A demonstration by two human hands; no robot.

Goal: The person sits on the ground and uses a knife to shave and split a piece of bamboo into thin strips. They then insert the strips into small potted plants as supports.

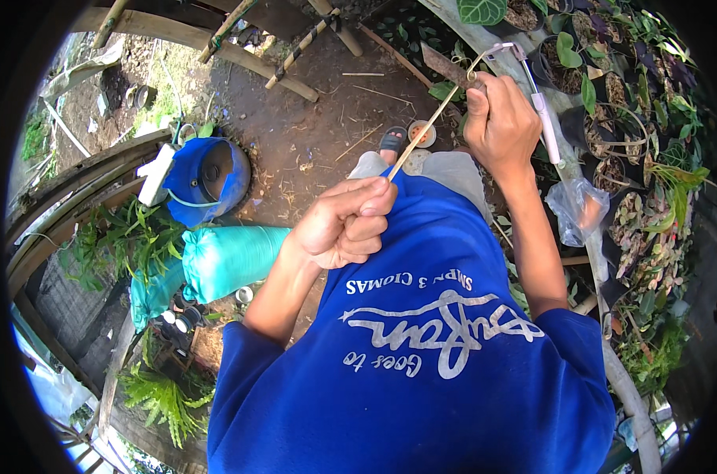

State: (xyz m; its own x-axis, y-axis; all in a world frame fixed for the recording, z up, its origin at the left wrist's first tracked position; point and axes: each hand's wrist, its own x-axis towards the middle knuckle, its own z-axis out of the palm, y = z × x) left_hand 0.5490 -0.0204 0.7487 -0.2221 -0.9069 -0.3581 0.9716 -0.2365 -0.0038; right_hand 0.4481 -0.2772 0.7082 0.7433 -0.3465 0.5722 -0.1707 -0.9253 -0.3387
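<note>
My left hand (347, 223) is closed in a pinch around the lower end of a thin, pale bamboo stick (424, 131). The stick slants up and to the right toward my right hand (501, 126). That hand is wrapped around a knife, its handle hidden in my fingers. The dark, rusty-looking knife blade (444, 66) points up and to the left. At the blade, the far end of the stick meets my right thumb, and a thin curled shaving (474, 69) hangs there. Both hands are held up in front of my blue shirt.
A blue tub (234, 186) and turquoise sacks (228, 262) stand on the left. Potted plants (587, 95) line the right, behind a pole with a white-and-pink rod (545, 126) and a clear plastic bag (572, 225). Near my sandaled foot is a small pot (422, 134).
</note>
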